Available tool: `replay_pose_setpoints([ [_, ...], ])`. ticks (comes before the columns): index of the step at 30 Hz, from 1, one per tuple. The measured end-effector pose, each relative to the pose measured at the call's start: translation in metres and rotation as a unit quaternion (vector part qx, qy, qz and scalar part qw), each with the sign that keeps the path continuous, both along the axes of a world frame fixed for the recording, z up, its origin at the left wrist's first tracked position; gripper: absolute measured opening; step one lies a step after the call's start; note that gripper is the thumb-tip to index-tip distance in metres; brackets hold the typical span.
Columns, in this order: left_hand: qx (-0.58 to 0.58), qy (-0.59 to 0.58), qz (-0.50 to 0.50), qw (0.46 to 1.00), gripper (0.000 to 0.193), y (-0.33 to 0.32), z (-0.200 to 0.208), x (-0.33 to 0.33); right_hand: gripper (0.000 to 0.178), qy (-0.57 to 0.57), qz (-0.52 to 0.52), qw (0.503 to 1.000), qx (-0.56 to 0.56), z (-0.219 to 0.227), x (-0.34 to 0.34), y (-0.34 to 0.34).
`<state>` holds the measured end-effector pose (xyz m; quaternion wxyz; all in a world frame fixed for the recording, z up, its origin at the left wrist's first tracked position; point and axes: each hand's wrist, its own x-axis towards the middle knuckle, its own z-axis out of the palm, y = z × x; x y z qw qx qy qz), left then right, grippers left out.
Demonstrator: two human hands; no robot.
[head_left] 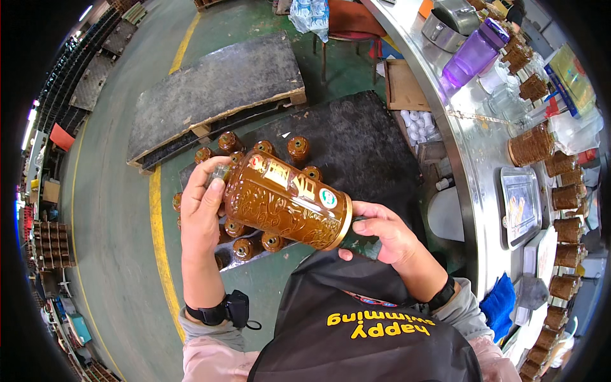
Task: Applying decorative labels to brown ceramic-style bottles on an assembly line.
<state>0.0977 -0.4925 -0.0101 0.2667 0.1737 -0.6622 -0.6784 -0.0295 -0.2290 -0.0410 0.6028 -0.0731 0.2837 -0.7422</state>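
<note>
A large brown glossy bottle [286,200] lies tilted across the air in front of me, its neck to the left and its base to the right. Raised patterns and gold lettering cover its side, along with a small round sticker and a gold band near the base. My left hand [202,197] is closed round the clear neck. At the other end my right hand [391,235] grips the base, where a dark green part [361,244] shows between the fingers. Below the bottle stand several similar brown bottles [298,149], partly hidden by it and my left hand.
A black-topped pallet [219,92] lies beyond the bottles. To my right runs a metal workbench [474,159] with a purple water bottle [474,54], a metal tray [520,207], a blue cloth [498,307] and several brown bottles [531,145]. A chair [352,25] stands far ahead.
</note>
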Motion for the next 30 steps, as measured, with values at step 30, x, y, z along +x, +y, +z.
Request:
replay_pose_setpoints([
  [30, 0.066, -0.09, 0.022, 0.994, 0.016, -0.005, -0.01, -0.04, 0.053, -0.067, 0.004, 0.998, 0.022, -0.011, -0.005, 0.001],
])
